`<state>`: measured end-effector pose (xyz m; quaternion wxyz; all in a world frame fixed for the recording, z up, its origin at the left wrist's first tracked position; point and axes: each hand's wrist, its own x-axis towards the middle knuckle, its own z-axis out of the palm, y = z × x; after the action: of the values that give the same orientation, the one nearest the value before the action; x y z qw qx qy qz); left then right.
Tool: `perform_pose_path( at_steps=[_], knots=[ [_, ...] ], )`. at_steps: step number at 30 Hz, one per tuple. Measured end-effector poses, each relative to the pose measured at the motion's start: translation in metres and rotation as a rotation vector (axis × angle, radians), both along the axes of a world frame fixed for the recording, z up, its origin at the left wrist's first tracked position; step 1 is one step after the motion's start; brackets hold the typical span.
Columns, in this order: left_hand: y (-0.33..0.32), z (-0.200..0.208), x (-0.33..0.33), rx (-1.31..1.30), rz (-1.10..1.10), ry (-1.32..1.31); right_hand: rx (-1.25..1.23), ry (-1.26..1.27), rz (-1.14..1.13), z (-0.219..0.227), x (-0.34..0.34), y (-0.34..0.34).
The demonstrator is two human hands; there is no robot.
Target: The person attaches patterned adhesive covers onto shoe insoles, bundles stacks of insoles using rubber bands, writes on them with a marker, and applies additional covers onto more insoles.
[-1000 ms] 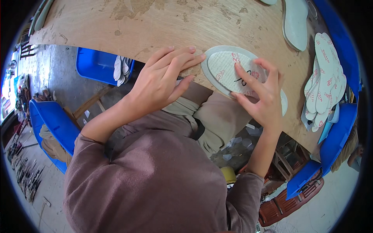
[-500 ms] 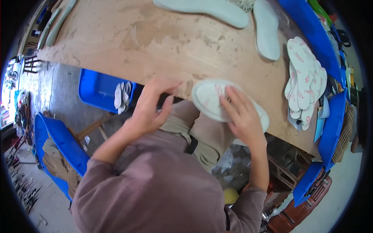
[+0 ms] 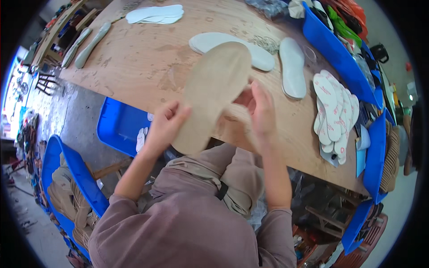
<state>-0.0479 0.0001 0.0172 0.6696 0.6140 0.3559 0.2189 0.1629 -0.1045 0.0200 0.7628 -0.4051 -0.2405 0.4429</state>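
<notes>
So I've got the tan insole [image 3: 214,96] up over the table [image 3: 134,58], left hand [image 3: 163,127] and right hand [image 3: 261,111] fingers closed on its edges.

The insole [image 3: 214,96] is now lifted off the wooden table [image 3: 147,62] and turned over, its plain tan underside facing up instead of the white printed face. The left hand [image 3: 164,127] grips its lower edge; the right hand [image 3: 259,109] holds its side, no longer pressing flat.

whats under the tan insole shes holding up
The tan insole, held by the left hand and right hand, hangs over the wooden table; whatever lies beneath it is covered.
</notes>
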Motion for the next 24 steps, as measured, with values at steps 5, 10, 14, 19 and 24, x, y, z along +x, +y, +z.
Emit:
perform_pose_path(
  at_steps=[5,10,14,19,24],
  knots=[
    [0.115,-0.014,-0.042,0.286,0.193,0.150,-0.289,-0.925,-0.327,-0.015,0.072,0.075],
    [0.166,-0.028,-0.060,0.750,0.246,0.647,-0.223,-1.936,-0.280,-0.040,0.105,0.115],
    [0.156,-0.011,-0.038,1.417,0.200,0.663,-0.184,-1.888,-0.139,-0.027,0.101,0.113],
    [0.161,-0.019,-0.013,1.279,-0.373,0.723,-0.093,-1.970,-0.099,-0.029,0.101,0.120],
    [0.181,-0.012,0.002,1.010,-0.388,0.721,-0.130,-1.804,0.012,-0.018,0.111,0.120]
  ],
)
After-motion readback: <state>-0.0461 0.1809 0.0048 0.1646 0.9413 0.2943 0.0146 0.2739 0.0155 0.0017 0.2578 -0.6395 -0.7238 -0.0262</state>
